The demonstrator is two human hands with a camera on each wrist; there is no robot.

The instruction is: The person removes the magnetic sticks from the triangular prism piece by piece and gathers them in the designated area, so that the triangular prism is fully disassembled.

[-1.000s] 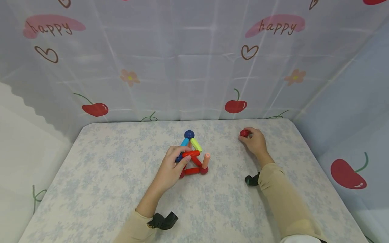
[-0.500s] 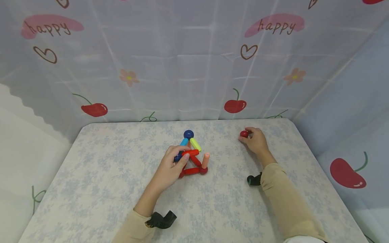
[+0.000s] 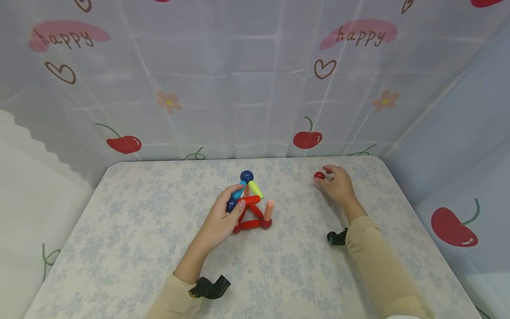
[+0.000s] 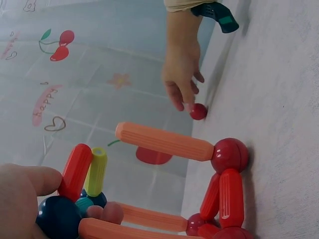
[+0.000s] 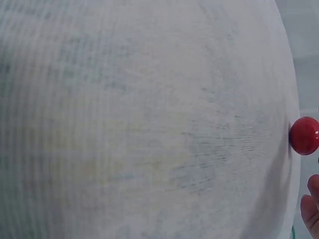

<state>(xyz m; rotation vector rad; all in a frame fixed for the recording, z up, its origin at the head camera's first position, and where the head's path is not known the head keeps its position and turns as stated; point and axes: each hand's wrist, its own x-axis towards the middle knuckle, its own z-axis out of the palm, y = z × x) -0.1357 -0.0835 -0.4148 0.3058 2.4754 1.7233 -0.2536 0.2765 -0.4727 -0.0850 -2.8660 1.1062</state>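
Observation:
A frame of magnetic rods and balls stands on the table, with red rods (image 3: 251, 224) and dark red balls (image 3: 266, 223) at its base. My left hand (image 3: 219, 217) grips the frame's near dark blue ball (image 4: 59, 217); a finger also touches the red rod (image 4: 76, 172) joined to it. An orange rod (image 3: 269, 210) rises from one base ball, its upper end free. Atop the frame are a second blue ball (image 3: 247, 176), a light blue rod (image 3: 238, 190) and a yellow-green rod (image 3: 256, 189). My right hand (image 3: 338, 186), its fingers spread, is beside a loose red ball (image 3: 319, 175) on the table.
The patterned table (image 3: 139, 239) ends at a back edge against a printed curtain (image 3: 255, 110). Black wrist mounts (image 3: 210, 288) sit on both forearms and hang close over the tabletop.
My right fingers have spread from the red ball, which stays on the table. My left fingers have shifted slightly at the blue ball, baring more of the light blue rod.

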